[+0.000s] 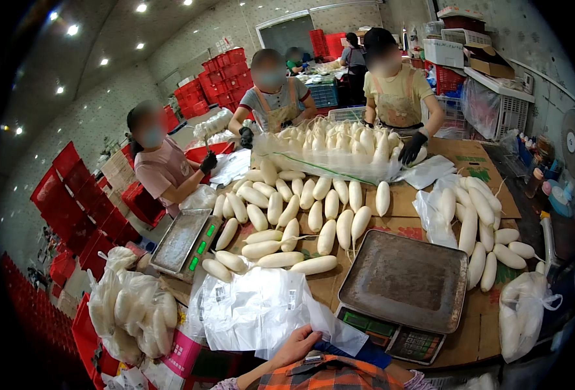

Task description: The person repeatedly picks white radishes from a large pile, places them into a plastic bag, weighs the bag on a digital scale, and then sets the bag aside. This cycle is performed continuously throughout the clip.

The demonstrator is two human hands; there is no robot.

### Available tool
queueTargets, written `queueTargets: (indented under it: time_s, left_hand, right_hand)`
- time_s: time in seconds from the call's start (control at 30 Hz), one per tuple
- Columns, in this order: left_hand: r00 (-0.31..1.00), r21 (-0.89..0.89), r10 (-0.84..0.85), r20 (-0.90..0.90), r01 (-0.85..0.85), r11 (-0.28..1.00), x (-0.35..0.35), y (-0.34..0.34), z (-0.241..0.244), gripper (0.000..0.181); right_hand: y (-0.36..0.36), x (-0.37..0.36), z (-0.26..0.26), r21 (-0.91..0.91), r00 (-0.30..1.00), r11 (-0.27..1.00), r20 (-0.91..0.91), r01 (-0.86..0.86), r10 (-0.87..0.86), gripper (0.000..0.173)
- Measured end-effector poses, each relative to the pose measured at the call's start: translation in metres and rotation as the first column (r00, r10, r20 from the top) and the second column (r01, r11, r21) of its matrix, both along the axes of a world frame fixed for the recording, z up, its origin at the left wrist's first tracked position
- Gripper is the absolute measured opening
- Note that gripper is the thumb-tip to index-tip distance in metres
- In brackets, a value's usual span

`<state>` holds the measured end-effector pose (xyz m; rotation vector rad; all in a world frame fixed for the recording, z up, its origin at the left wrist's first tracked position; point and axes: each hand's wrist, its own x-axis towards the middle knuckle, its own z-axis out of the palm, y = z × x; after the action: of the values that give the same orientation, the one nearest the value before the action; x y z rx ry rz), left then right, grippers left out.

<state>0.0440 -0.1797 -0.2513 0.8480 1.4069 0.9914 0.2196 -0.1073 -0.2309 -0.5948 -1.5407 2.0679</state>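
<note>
Just in front of my body, my left hand (294,345) pinches the edge of a clear plastic bag (338,334). My right hand (377,355), in a blue glove, is beside it with the bag's corner lying over it; its fingers are largely hidden. A stack of white plastic bags (253,309) bearing print spreads ahead of my left hand. To the right is a weighing scale (404,280) with a bare, worn metal tray. Peeled-looking white radishes (274,207) lie loose beyond the bags, with another radish pile (480,204) at the right.
Three people stand across the table, wearing dark gloves; one gloved hand (413,147) touches a large plastic-lined heap of radishes (346,139). A second scale (180,241) is at left, near bagged radishes (141,312). Another filled bag (521,314) sits right. Red crates (75,195) are stacked left.
</note>
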Motion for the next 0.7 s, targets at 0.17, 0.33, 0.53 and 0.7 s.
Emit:
queueTargets:
  time_s: [0.17, 0.33, 0.53, 0.7]
  left_hand:
    - [0.961, -0.004, 0.167, 0.219, -0.171, 0.985, 0.004, 0.0, 0.005, 0.025]
    - [0.959, 0.065, 0.201, 0.198, -0.217, 0.974, -0.004, 0.008, -0.007, 0.025]
    - [0.928, 0.014, 0.273, 0.255, -0.286, 0.958, -0.008, -0.001, -0.015, 0.026]
    - [0.929, 0.111, 0.282, 0.239, -0.315, 0.943, -0.007, 0.015, -0.004, 0.029]
  right_hand:
    - [0.003, 0.007, 0.019, 0.026, 0.991, 0.995, -0.089, 0.098, -0.095, 0.03]
    - [0.11, 0.051, 0.07, 0.352, 0.837, 0.76, -0.257, 0.546, -0.483, 0.041]
    - [0.092, 0.068, 0.149, 0.156, 0.463, 0.472, -0.599, 0.868, -0.653, 0.039]
    - [0.045, 0.029, 0.069, 0.024, 0.995, 0.994, 0.016, 0.103, -0.103, 0.03]
